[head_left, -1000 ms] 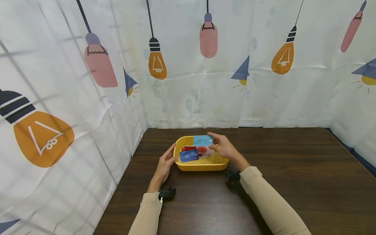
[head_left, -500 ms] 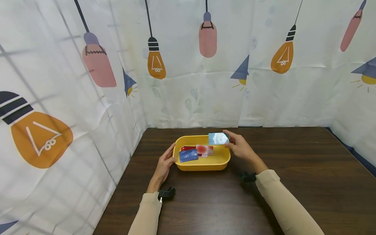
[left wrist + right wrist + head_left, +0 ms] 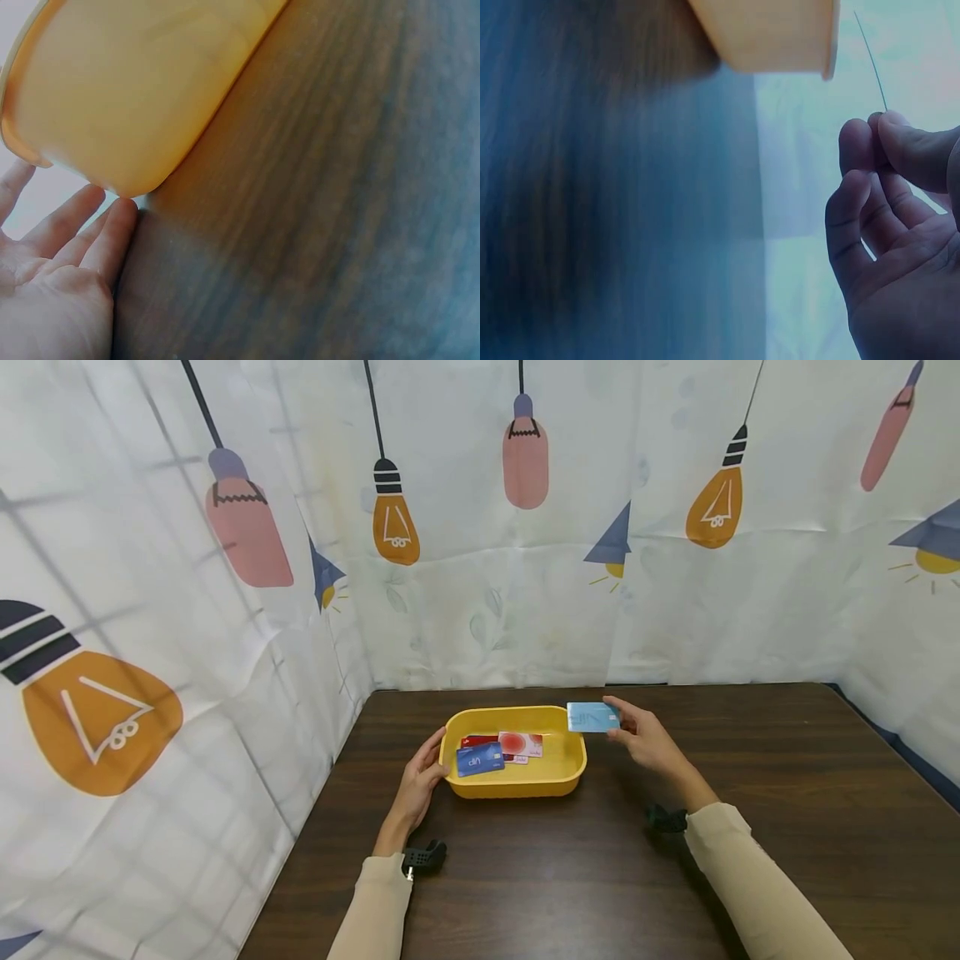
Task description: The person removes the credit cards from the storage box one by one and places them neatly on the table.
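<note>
Right hand [image 3: 643,739] pinches light-blue card [image 3: 592,717] between thumb and fingers, card held in air just past the right rim of yellow tray [image 3: 570,760]. Left hand [image 3: 420,777] open, fingers resting against tray's left wall. Other cards [image 3: 498,750] lie inside tray, on dark wood table [image 3: 750,777].

Yellow tray [image 3: 517,783] on dark brown wood-grain table [image 3: 750,827]. Cards: light blue [image 3: 592,717], dark blue [image 3: 480,760], red [image 3: 480,740], white with red spot [image 3: 521,743]. White curtain [image 3: 480,527] printed with orange and pink bulbs. Beige sleeves [image 3: 750,885].
</note>
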Demonstrator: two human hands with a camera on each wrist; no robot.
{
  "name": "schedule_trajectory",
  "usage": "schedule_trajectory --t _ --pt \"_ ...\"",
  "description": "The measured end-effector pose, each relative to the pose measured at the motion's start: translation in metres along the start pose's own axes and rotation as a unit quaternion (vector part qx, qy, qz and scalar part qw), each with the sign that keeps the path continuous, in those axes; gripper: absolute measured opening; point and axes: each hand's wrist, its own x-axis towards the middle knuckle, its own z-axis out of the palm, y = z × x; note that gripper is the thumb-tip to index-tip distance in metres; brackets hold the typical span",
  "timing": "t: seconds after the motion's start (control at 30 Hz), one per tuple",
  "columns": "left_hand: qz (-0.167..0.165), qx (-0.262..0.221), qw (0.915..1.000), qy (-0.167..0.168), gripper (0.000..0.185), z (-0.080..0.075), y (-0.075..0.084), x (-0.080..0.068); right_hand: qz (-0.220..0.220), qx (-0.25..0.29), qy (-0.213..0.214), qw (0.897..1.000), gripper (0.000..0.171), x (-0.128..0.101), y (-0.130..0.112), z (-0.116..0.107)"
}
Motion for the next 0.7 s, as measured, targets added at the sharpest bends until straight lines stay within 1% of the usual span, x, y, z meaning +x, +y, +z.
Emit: schedule_trajectory --t 0.13,0.37,0.53,0.7 --pt "0.0 -0.003 1.0 0.0 0.07 0.0 0.0 -0.001 0.002 -0.012 0.008 1.0 0.06 -0.005 0.01 -0.006" --pt "-0.003 -0.001 1.0 0.002 0.07 0.0 0.0 -0.001 0.042 -0.034 0.011 0.999 0.061 -0.01 0.025 -0.014" --pt "0.001 0.004 1.0 0.0 0.069 -0.001 -0.001 -0.001 0.068 -0.052 0.003 0.996 0.061 -0.01 0.033 -0.022" --pt "0.0 0.007 1.0 -0.002 0.069 0.0 -0.001 -0.001 0.088 -0.071 -0.017 0.993 0.06 -0.009 0.04 -0.029"
